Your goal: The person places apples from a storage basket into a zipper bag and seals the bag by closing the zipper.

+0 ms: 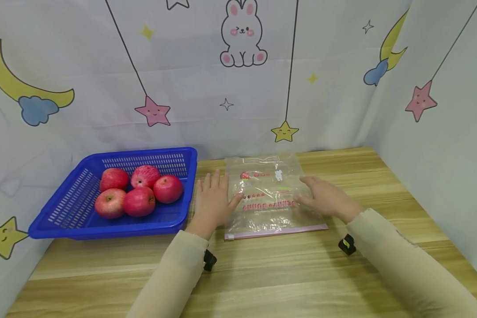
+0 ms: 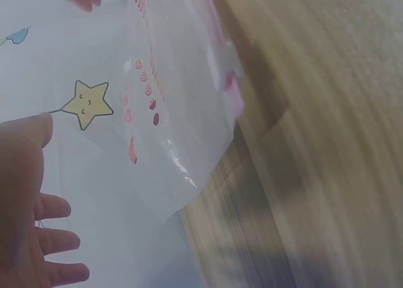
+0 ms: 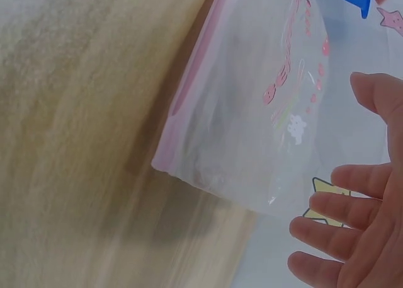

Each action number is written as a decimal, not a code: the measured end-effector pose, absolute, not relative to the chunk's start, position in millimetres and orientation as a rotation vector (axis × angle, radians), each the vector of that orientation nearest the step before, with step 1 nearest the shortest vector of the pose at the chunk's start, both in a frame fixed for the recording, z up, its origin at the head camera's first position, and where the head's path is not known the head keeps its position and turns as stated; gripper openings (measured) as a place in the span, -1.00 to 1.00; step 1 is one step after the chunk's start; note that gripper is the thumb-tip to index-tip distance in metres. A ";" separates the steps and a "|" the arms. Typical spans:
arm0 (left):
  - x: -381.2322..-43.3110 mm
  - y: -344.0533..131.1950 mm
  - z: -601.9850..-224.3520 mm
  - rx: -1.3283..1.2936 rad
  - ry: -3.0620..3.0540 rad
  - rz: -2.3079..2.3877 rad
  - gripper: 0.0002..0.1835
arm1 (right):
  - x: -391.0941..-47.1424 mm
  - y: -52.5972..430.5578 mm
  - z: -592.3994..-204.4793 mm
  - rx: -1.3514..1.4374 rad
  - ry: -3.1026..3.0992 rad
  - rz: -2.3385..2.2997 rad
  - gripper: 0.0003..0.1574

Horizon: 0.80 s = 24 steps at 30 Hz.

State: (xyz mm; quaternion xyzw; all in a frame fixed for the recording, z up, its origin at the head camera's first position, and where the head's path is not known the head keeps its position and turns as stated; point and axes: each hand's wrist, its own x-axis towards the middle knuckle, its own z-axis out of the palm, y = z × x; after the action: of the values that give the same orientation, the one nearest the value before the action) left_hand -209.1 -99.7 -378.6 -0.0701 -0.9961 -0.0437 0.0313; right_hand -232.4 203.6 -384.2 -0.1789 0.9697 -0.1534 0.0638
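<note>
A clear plastic zip bag (image 1: 270, 221) with pink prints lies flat on the table, its pink slider strip along the near edge. My left hand (image 1: 214, 198) is at the bag's left side, fingers spread and straight, pointing away from me. On the other side my right hand (image 1: 327, 197) reaches over the bag's right edge with fingers extended to the left. Neither hand grips anything. Both wrist views show the fingers apart, with the bag (image 2: 179, 111) beyond the left hand and the same bag (image 3: 245, 111) beside the right.
To the left stands a blue plastic basket (image 1: 83, 230) holding several red apples (image 1: 139, 202). The wooden table (image 1: 262, 278) ends at a white cloth backdrop (image 1: 206, 79) with printed stars and a rabbit. Another cloth wall (image 1: 453, 168) runs along the right.
</note>
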 end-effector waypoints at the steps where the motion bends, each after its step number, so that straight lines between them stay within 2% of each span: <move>1: -209.0 -99.8 -378.1 -0.218 -3.067 -0.126 -0.11 | -231.8 203.3 -384.1 -0.547 2.929 -0.461 -0.05; 15: -201.1 -97.6 -376.6 -0.222 -3.037 -0.088 -0.12 | -217.7 200.9 -384.4 -0.668 2.931 -0.460 -0.06; 24: -201.0 -98.9 -373.2 -0.209 -3.036 -0.121 -0.14 | -214.2 199.0 -386.9 -0.699 2.924 -0.482 -0.01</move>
State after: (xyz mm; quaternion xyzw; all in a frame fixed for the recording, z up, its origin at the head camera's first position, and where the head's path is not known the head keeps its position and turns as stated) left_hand -201.0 -98.9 -373.2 -0.0685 -0.9957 -0.0396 0.0482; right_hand -214.2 199.0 -386.9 -0.2293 0.9592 -0.1581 0.0485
